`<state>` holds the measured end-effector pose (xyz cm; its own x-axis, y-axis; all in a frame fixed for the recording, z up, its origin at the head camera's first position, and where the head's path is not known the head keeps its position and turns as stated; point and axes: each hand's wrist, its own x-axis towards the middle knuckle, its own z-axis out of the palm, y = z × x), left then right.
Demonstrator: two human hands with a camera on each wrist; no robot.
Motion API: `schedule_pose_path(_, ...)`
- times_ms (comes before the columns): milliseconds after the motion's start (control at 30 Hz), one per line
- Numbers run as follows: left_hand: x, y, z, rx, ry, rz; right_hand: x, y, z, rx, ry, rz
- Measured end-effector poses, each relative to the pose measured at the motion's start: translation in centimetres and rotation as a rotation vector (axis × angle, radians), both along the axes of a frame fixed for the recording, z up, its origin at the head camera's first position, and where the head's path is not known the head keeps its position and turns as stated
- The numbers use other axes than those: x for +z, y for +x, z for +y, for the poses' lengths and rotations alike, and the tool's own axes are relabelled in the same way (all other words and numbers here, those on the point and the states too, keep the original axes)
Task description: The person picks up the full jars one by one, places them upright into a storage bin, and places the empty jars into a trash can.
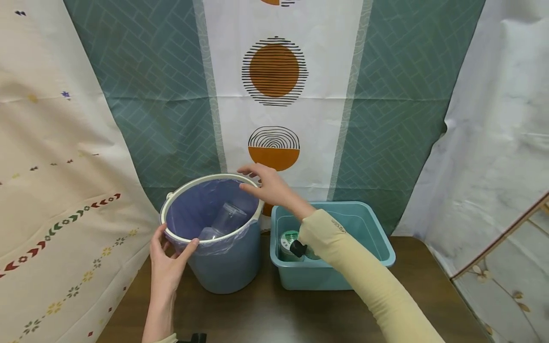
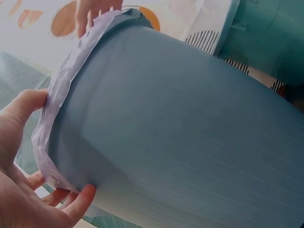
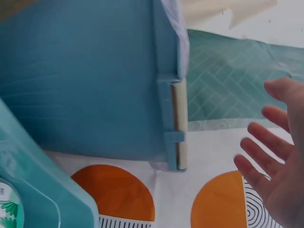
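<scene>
A blue trash can (image 1: 227,271) with a cream rim stands on the table, lined with a thin purple bag (image 1: 182,212). Inside it lie a clear plastic cup (image 1: 230,218) and another clear piece (image 1: 210,233). My left hand (image 1: 165,269) holds the near left of the rim, thumb and fingers spread along it; the left wrist view shows the thumb against the folded bag edge (image 2: 61,88) and fingertips on the can's outer wall. Above the far right of the rim, my right hand (image 1: 270,186) hovers with loosely bent fingers, holding nothing; in the right wrist view it is apart from the can.
Right of the can sits a teal plastic basin (image 1: 381,238). Within it is a round container (image 1: 288,245) with a green-and-white lid, partly covered by the right sleeve. A patterned cloth (image 1: 171,95) hangs behind, and brown tabletop (image 1: 279,319) lies in front.
</scene>
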<state>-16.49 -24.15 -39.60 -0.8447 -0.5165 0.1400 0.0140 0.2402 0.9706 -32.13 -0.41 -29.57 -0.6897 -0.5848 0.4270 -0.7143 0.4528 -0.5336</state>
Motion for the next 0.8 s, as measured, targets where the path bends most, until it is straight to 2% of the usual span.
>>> schedule_pose_path(200, 0.2, 0.2, -0.6, 0.004, 0.014, 0.002, -1.5, 2.6, 1.7, -0.065, -0.122, 0.028)
schedule_pose_path(367, 0.1, 0.9, -0.3, 0.021, -0.017, 0.019, -3.2, 4.8, 3.7, -0.107, -0.203, 0.006)
schedule_pose_path(533, -0.9, 1.5, 0.9, 0.048, -0.061, 0.091, -4.8, 6.8, 6.2, -0.155, -0.253, 0.030)
schedule_pose_path(633, -1.5, 2.1, 1.6, 0.039, -0.071, 0.137, -5.9, 7.8, 7.6, -0.172, -0.288, 0.043)
schedule_pose_path(800, -1.9, 3.6, 2.4, 0.021, -0.108, 0.152, -7.8, 9.8, 9.6, -0.199, -0.329, 0.036)
